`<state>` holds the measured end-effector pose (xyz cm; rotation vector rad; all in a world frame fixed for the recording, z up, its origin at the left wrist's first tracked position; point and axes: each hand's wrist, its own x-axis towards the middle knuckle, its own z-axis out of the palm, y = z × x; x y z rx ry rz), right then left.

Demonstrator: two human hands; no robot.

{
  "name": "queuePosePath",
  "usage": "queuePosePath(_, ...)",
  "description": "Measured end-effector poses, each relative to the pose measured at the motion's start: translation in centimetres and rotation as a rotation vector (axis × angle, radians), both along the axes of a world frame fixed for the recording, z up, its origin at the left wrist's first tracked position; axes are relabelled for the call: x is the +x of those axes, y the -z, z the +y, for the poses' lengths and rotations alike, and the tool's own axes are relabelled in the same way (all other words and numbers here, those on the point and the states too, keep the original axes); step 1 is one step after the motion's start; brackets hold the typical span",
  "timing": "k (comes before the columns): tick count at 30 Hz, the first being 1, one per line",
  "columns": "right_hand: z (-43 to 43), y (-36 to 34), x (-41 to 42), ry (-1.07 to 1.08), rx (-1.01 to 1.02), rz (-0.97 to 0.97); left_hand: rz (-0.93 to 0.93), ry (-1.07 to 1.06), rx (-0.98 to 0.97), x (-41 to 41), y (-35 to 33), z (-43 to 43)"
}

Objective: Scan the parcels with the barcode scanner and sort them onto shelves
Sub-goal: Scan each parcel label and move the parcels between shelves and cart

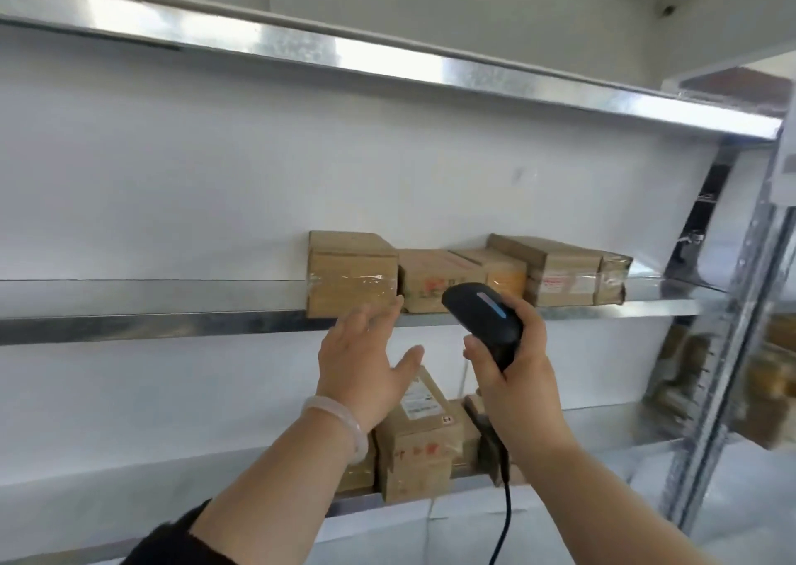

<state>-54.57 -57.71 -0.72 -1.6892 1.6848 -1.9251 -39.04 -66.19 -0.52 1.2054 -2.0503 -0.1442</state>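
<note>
A row of several brown cardboard parcels stands on the middle metal shelf [150, 325]. The leftmost parcel [351, 273] sits at the shelf's front edge. My left hand [366, 362] is raised just below and in front of it, fingers spread and straight, fingertips close to its lower front; contact cannot be told. My right hand [514, 375] grips the handle of a black barcode scanner [484, 312], whose head points at the parcels and shows a blue light strip. Its cable [506, 517] hangs down.
On the lower shelf [603, 448] stand more taped parcels [420, 448], partly hidden behind my forearms. A top shelf [387, 58] runs overhead. A perforated metal upright [732, 349] stands at the right, with a neighbouring rack holding blurred brown parcels [771, 392].
</note>
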Motion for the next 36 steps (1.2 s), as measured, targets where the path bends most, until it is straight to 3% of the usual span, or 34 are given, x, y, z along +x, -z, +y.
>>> queuePosePath(21,-1.6,-1.1,-14.9,0.437,-0.018,-0.044,-0.045,0.488,-0.032,-20.1,-2.3,-6.7)
queuePosePath(29,-2.5,-0.7,-22.3,0.492,-0.031,-0.090,-0.031,0.530,0.006,-27.5,-1.1,-7.5)
queuePosePath(36,-4.1,-2.0,-32.0,0.396,-0.051,-0.151,0.004,0.441,-0.070,-36.8,-2.2,-7.7)
